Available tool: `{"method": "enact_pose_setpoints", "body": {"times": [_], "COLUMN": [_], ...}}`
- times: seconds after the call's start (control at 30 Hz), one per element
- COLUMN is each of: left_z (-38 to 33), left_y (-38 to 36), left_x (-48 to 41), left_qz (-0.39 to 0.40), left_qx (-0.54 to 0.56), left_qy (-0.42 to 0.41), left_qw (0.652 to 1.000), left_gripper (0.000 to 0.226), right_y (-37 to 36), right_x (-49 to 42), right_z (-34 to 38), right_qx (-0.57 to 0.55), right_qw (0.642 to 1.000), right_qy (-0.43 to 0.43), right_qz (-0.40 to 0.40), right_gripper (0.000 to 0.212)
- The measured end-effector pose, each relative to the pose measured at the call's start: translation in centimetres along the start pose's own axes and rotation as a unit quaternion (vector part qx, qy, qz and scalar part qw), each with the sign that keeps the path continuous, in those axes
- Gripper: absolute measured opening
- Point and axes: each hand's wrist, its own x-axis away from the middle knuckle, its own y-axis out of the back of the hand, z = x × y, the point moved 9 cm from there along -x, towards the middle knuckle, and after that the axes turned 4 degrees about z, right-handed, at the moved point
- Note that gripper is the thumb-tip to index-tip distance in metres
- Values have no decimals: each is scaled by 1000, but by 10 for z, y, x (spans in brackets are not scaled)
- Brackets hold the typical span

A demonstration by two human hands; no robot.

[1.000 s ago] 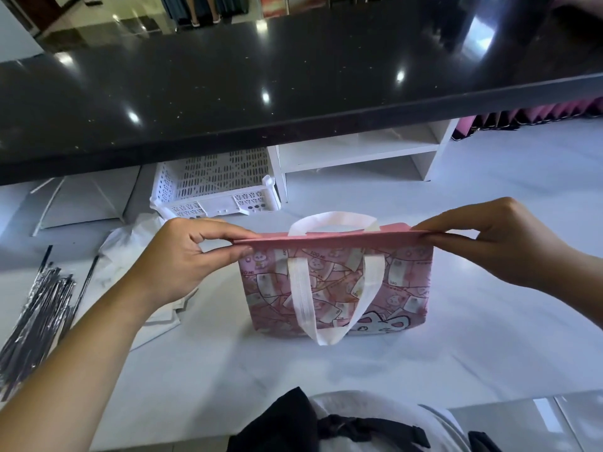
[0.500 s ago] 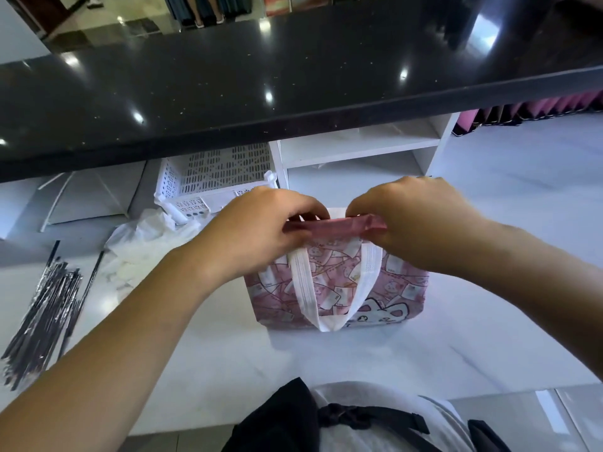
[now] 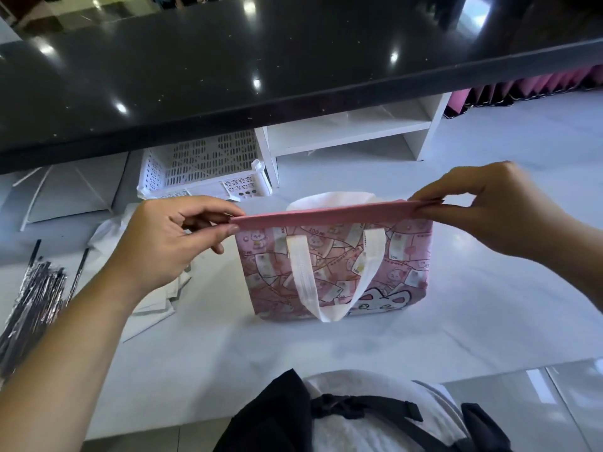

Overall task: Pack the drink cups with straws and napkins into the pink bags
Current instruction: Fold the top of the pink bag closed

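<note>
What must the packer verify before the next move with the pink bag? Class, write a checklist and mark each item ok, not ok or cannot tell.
1. The pink bag stands upright on the counter: ok.
2. The left hand pinches one end of the top edge: ok.
3. The right hand pinches the other end: ok.
4. Bag mouth open for loading: not ok, the top edge is stretched flat and closed.
5. Cup, straw and napkin already inside: cannot tell, the interior is hidden.
6. Supply of straws nearby: ok, a bundle lies on the counter beside the left arm.
</note>
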Motion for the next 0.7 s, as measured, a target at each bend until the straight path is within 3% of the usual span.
{"method": "enact_pose_setpoints", "body": {"times": [0.17,0.33,0.4,0.57,0.7], "left_z": [18,72,87,90,90], "left_y": [-8,-49,-67,-83,-80], "left_x": [21,70,86,94,93], "left_qz": [-73,-121,-129,-140,-127], "left_qx": [118,276,303,341,377], "left_qy": [22,113,151,177,178], "left_qw": [990,947,932,912,900], "left_gripper": [40,40,52,55,57], "right_y": [-4,-54,-76,-96,-95], "right_x": [24,86,103,108,102], "right_z": [-24,-69,-74,-72,-69], "right_qx": [-177,-391,-414,-428,-433], "right_qw": [978,886,870,865,868], "right_qy": [-62,-195,-222,-226,-203], "right_qz": [-95,-154,-146,-135,-132], "right_gripper": [39,73,73,74,50]}}
